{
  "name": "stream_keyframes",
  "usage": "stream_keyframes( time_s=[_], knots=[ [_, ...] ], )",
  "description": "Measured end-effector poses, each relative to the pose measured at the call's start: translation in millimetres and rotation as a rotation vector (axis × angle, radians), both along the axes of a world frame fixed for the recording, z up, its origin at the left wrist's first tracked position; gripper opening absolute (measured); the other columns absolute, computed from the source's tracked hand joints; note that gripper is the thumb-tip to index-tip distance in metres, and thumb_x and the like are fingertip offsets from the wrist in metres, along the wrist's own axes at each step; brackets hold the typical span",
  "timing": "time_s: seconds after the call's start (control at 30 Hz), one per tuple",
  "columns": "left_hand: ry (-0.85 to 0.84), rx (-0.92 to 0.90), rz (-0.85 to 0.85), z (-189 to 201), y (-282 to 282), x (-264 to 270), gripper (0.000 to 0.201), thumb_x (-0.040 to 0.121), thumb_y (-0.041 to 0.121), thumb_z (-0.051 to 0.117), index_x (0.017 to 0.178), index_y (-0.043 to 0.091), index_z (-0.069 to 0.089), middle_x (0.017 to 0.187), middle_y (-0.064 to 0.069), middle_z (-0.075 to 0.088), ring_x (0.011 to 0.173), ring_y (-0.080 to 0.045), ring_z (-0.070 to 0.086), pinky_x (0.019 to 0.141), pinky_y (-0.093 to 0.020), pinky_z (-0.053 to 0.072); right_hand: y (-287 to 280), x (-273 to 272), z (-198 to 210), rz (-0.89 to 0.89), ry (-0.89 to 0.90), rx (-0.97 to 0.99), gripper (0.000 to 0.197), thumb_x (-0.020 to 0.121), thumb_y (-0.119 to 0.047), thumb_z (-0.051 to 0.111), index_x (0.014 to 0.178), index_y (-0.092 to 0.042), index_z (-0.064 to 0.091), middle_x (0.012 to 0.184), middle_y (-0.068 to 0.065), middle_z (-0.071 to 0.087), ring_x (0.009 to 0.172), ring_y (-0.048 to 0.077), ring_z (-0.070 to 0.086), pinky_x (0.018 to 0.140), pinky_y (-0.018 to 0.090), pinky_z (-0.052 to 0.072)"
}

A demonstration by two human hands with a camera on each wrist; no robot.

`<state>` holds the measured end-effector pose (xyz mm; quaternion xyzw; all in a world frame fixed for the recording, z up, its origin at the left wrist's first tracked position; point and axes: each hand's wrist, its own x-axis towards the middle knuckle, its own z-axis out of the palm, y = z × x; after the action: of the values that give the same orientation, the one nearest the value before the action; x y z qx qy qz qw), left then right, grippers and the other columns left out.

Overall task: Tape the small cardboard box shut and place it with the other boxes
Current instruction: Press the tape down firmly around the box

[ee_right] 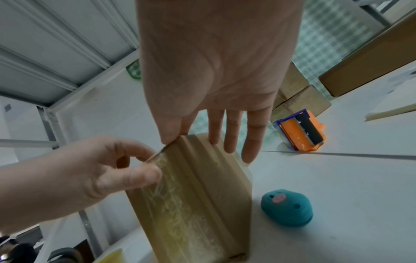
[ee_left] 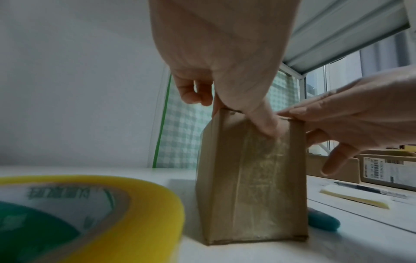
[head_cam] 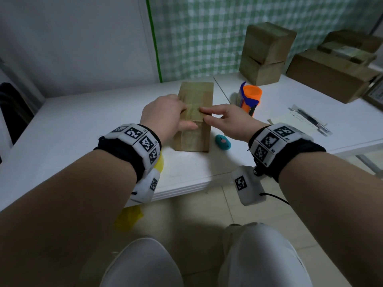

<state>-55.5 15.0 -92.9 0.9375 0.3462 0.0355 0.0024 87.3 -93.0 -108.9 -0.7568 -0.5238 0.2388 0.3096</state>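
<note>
The small cardboard box point(head_cam: 195, 96) stands upright on the white table point(head_cam: 83, 131). A strip of clear tape point(ee_left: 258, 178) runs over its top and down its near face. My left hand point(head_cam: 186, 118) pinches the box's top near edge, with the thumb point(ee_left: 265, 126) on the taped face and the fingers curled over the top. My right hand point(head_cam: 204, 114) rests on the top from the right. Its fingers point(ee_right: 231, 135) lie straight across the lid. A yellow tape roll point(ee_left: 135, 213) lies by my left wrist.
Two stacked taped boxes point(head_cam: 267, 52) stand at the back right, with larger cartons point(head_cam: 331, 75) beside them. An orange and blue tape dispenser point(head_cam: 249, 98) stands right of the box. A teal cutter point(head_cam: 222, 142) lies near its base. A pen and paper point(head_cam: 308, 121) lie further right.
</note>
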Motion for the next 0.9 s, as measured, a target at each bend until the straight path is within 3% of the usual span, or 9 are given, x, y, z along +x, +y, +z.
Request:
stream_keyframes(
  time_s=[0.17, 0.27, 0.33, 0.43, 0.57, 0.7, 0.9],
  knots=[
    [-0.039, 0.052, 0.018, -9.3, -9.5, 1.1, 0.059, 0.071, 0.058, 0.067, 0.109, 0.013, 0.060, 0.107, -0.008, 0.056, 0.104, -0.028, 0.054, 0.073, -0.039, 0.044, -0.3, -2.6, -0.2, -0.026, -0.032, 0.013, 0.044, 0.085, -0.044, 0.060, 0.128, -0.036, 0.058, 0.135, -0.008, 0.058, 0.097, 0.021, 0.069, 0.088, 0.042, 0.056],
    [-0.024, 0.090, 0.005, -10.5, -12.6, 1.4, 0.057, 0.069, 0.053, 0.072, 0.108, 0.013, 0.058, 0.108, -0.006, 0.055, 0.104, -0.027, 0.051, 0.072, -0.038, 0.042, 1.1, -3.9, 3.3, -0.025, -0.131, 0.003, 0.051, 0.080, -0.049, 0.065, 0.128, -0.032, 0.058, 0.134, -0.005, 0.060, 0.107, 0.017, 0.064, 0.096, 0.036, 0.051],
    [0.015, 0.086, -0.015, -5.8, -9.5, 0.1, 0.060, 0.065, 0.056, 0.073, 0.107, 0.015, 0.059, 0.100, -0.003, 0.051, 0.102, -0.026, 0.050, 0.070, -0.036, 0.040, 4.2, -6.7, 5.6, -0.029, -0.244, 0.005, 0.053, 0.078, -0.053, 0.065, 0.125, -0.030, 0.060, 0.128, -0.004, 0.064, 0.110, 0.017, 0.063, 0.095, 0.034, 0.050],
    [0.053, 0.035, -0.054, 3.6, 0.8, -6.2, 0.065, 0.064, 0.065, 0.067, 0.111, 0.020, 0.062, 0.091, 0.002, 0.045, 0.100, -0.024, 0.048, 0.070, -0.034, 0.039, 9.6, -11.4, 6.5, -0.046, -0.412, 0.015, 0.051, 0.077, -0.058, 0.062, 0.120, -0.030, 0.062, 0.114, 0.000, 0.069, 0.106, 0.020, 0.063, 0.082, 0.032, 0.049],
    [0.049, -0.031, -0.087, 9.6, 11.5, -9.3, 0.063, 0.073, 0.062, 0.060, 0.122, 0.023, 0.062, 0.105, -0.006, 0.057, 0.105, -0.027, 0.049, 0.084, -0.039, 0.044, 9.2, -13.7, 2.0, -0.036, -0.576, 0.026, 0.049, 0.082, -0.058, 0.056, 0.119, -0.027, 0.060, 0.101, 0.007, 0.071, 0.097, 0.029, 0.065, 0.068, 0.031, 0.041],
    [0.015, -0.064, -0.101, 9.1, 16.0, -7.8, 0.060, 0.074, 0.060, 0.061, 0.120, 0.021, 0.065, 0.103, -0.008, 0.058, 0.102, -0.028, 0.051, 0.087, -0.041, 0.044, 8.8, -13.6, -6.5, -0.024, -0.669, 0.050, 0.052, 0.083, -0.058, 0.052, 0.121, -0.023, 0.058, 0.097, 0.010, 0.072, 0.094, 0.033, 0.066, 0.070, 0.036, 0.045],
    [-0.014, -0.050, -0.106, 3.1, 17.3, -8.7, 0.059, 0.074, 0.057, 0.063, 0.121, 0.021, 0.064, 0.104, -0.010, 0.058, 0.103, -0.029, 0.050, 0.088, -0.042, 0.043, 7.6, -17.7, -18.8, -0.057, -0.670, 0.075, 0.051, 0.081, -0.051, 0.061, 0.122, -0.022, 0.055, 0.092, 0.013, 0.072, 0.090, 0.035, 0.066, 0.070, 0.039, 0.048]
  ],
)
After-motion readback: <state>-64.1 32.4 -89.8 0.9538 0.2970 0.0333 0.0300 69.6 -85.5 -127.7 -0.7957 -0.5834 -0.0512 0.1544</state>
